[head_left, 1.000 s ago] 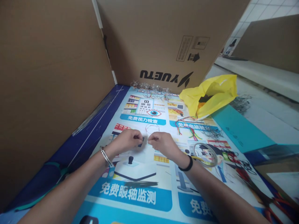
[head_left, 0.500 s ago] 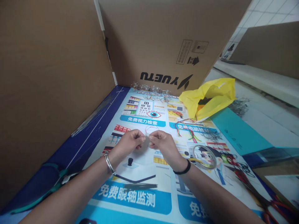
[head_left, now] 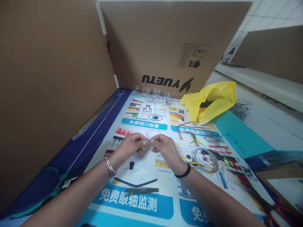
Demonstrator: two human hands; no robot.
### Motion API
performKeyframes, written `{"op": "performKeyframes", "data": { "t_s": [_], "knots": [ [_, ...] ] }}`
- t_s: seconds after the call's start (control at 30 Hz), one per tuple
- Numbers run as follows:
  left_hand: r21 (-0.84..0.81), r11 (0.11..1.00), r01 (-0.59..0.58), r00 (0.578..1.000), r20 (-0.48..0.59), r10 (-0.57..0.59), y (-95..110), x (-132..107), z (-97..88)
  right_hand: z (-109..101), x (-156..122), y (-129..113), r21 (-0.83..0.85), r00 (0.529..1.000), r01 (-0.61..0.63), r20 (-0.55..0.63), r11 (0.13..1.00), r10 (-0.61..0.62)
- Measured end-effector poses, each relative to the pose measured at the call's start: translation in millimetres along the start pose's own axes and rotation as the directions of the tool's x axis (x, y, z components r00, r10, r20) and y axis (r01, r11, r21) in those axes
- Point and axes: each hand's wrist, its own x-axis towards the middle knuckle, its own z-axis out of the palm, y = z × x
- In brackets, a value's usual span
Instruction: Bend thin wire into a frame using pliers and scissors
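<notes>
My left hand (head_left: pixel 131 146) and my right hand (head_left: pixel 164 146) are both pinched shut, fingertips almost touching, over a printed poster (head_left: pixel 142 189) on the table. Between them they hold a thin loop of red thread or wire (head_left: pixel 153 132) that arcs up beyond the fingertips. A silver bangle sits on my left wrist and a black band on my right. What exactly is pinched at the fingertips is too small to make out.
Tall cardboard panels (head_left: pixel 161 41) wall off the left and back. A yellow plastic bag (head_left: pixel 210 99) lies at the back right, with coloured strings (head_left: pixel 191 134) in front of it. A magnifying lens (head_left: pixel 207 156), red-handled scissors (head_left: pixel 279 206) and small clear pieces (head_left: pixel 153 91) lie nearby.
My hands have drawn closer together and lifted slightly off the poster; the loop now stands up between the fingertips. The view has tilted down a little.
</notes>
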Motion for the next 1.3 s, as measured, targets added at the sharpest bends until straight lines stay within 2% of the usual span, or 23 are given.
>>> {"op": "performKeyframes", "data": {
  "t_s": [0.1,0.2,0.33,0.4,0.47,0.83,1.0,1.3],
  "knots": [
    [0.163,0.987,0.005,1.000,-0.004,-0.004,3.3,-0.4,-3.0,-0.6,1.6,1.8,-0.051,1.000,0.018,-0.003,0.999,-0.018],
    [0.347,0.934,-0.084,0.996,0.013,0.084,4.1,-1.6,-5.9,-0.3,2.2,3.8,-0.098,0.999,0.040,0.008,0.994,-0.040],
    [0.611,0.745,-0.268,0.954,0.060,0.294,2.4,-3.5,-8.8,0.8,1.6,6.7,-0.138,0.997,0.067,0.044,0.988,-0.061],
    [0.682,0.669,-0.294,0.938,0.071,0.339,1.8,-4.2,-8.8,1.3,1.2,8.5,-0.152,0.995,0.082,0.063,0.985,-0.073],
    [0.708,0.644,-0.290,0.936,0.071,0.344,1.6,-4.9,-7.9,1.6,0.5,10.1,-0.166,0.993,0.097,0.077,0.981,-0.085],
    [0.754,0.610,-0.243,0.932,0.006,0.364,-1.1,-4.0,-2.8,5.5,-0.5,16.0,-0.238,0.986,0.161,0.080,0.958,-0.145],
    [0.720,0.656,-0.226,0.931,-0.039,0.363,-4.9,-1.7,-1.6,6.7,0.1,22.0,-0.245,0.988,0.155,0.063,0.957,-0.143],
    [0.627,0.748,-0.216,0.944,-0.062,0.325,-9.0,0.8,-1.8,9.6,-4.1,15.5,-0.220,0.993,0.119,0.035,0.968,-0.114]
  ]
}}
